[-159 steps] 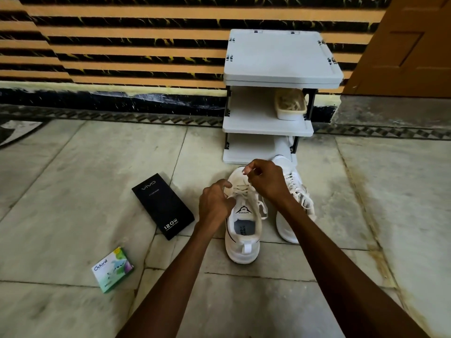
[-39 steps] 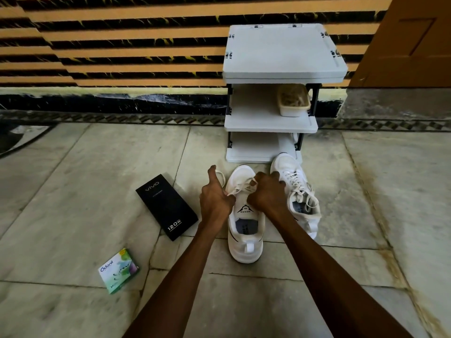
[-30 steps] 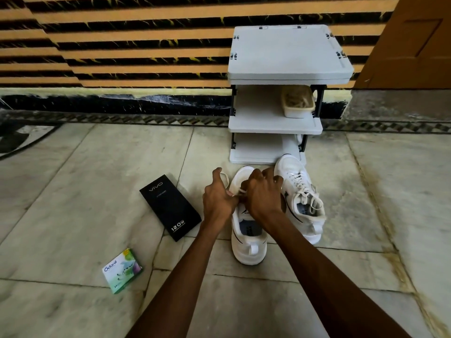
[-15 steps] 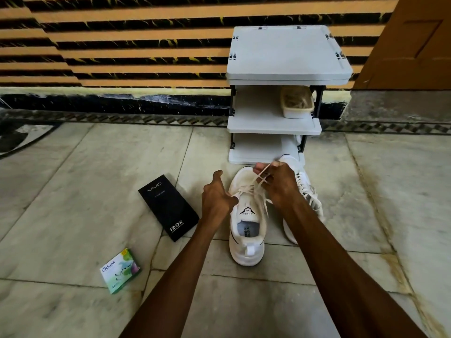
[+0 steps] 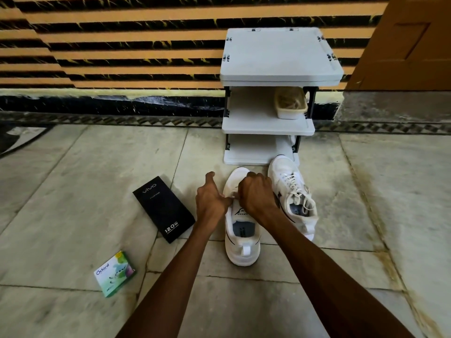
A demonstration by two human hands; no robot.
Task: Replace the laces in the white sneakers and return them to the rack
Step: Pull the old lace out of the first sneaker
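Nearest me, at seven o'clock in my view, a small green box (image 5: 114,273) lies on the stone floor (image 5: 73,215). Beyond it, toward nine o'clock, is a black phone box (image 5: 164,209). Both are well apart from the work. At centre stands the near sneaker (image 5: 241,250), heel toward me and toe at twelve. My left hand (image 5: 211,200) sits on its nine o'clock side, thumb lifted, fingers curled and pinching the lace (image 5: 232,195) above the tongue. My right hand (image 5: 256,193) is balled over the eyelets with knuckles up, meeting the left. I judge it pinches the same lace, though its fingertips are hidden from me. Just beside, at three o'clock, the second sneaker (image 5: 292,198) is laced and leans outward, its toe close to the rack (image 5: 268,128); I cannot tell if they touch. The rack stands at twelve against the striped wall (image 5: 122,45), with a tray (image 5: 290,111) on its middle shelf. My worries are these. With my fist covering the eyelets I could miss one or cross the lace wrongly. An uneven pull could leave one end short. Nothing weighs the sneaker down, so a hard tug may drag it or knock its leaning partner over.
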